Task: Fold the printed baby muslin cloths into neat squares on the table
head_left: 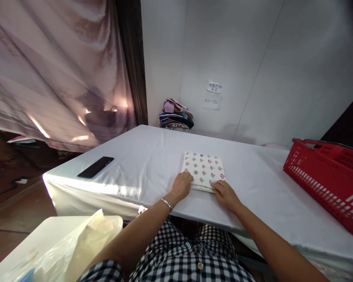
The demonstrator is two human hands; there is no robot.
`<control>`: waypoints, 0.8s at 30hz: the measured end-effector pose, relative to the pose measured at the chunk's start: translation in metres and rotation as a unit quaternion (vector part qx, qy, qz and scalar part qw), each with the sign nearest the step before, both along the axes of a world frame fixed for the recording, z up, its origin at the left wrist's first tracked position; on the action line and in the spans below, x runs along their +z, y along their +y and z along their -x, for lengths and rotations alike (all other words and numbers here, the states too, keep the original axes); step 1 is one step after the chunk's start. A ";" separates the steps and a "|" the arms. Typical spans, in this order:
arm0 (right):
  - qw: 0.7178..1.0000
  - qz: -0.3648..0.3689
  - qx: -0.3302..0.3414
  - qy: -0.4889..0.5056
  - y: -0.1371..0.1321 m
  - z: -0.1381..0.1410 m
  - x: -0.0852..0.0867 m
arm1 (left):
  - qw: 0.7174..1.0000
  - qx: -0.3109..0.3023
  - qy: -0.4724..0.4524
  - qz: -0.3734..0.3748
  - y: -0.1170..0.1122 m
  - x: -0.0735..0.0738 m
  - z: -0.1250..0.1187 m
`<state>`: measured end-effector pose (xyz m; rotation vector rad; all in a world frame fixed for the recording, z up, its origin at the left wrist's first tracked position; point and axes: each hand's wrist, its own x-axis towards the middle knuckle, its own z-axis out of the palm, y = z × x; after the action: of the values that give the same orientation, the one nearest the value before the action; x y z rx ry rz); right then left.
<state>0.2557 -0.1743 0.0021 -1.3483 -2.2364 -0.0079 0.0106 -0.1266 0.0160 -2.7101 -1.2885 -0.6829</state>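
Note:
A folded white cloth (204,166) with grey, red, green and blue printed shapes lies flat on the white-covered table in front of me. My left hand (182,185), with a bracelet on its wrist, grips the cloth's near left corner; the fingers are curled and the fingertips rest on top. At the near right corner, my right hand (225,194) pinches the edge, its thumb and fingers partly hidden underneath. Several layers show along the near fold between the two hands.
A black phone (96,167) lies on the table (144,152) at left. On the right stands a red plastic basket (320,176). Folded fabrics (176,115) are stacked by the wall at the back. Near left, a plastic bag (85,243) rests on a white stool (51,231).

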 end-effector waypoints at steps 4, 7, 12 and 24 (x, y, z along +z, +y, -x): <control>1.000 -0.003 0.001 -0.009 -0.005 0.001 0.003 | 1.000 -0.011 -0.019 -0.019 -0.007 -0.001 0.006; 0.999 -0.003 0.001 -0.040 -0.006 0.005 0.006 | 0.999 -0.010 -0.046 -0.022 -0.008 0.003 0.005; 0.998 0.030 -0.007 -0.052 0.001 0.009 0.012 | 0.997 -0.008 -0.078 -0.028 0.000 0.009 -0.006; 0.995 0.087 0.041 -0.033 0.063 0.067 0.027 | 0.992 -0.012 -0.123 0.023 0.001 -0.001 0.000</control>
<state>0.1883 -0.1115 0.0287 -1.3613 -2.3944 0.1783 0.0109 -0.1258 0.0151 -2.7517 -1.3359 -1.0298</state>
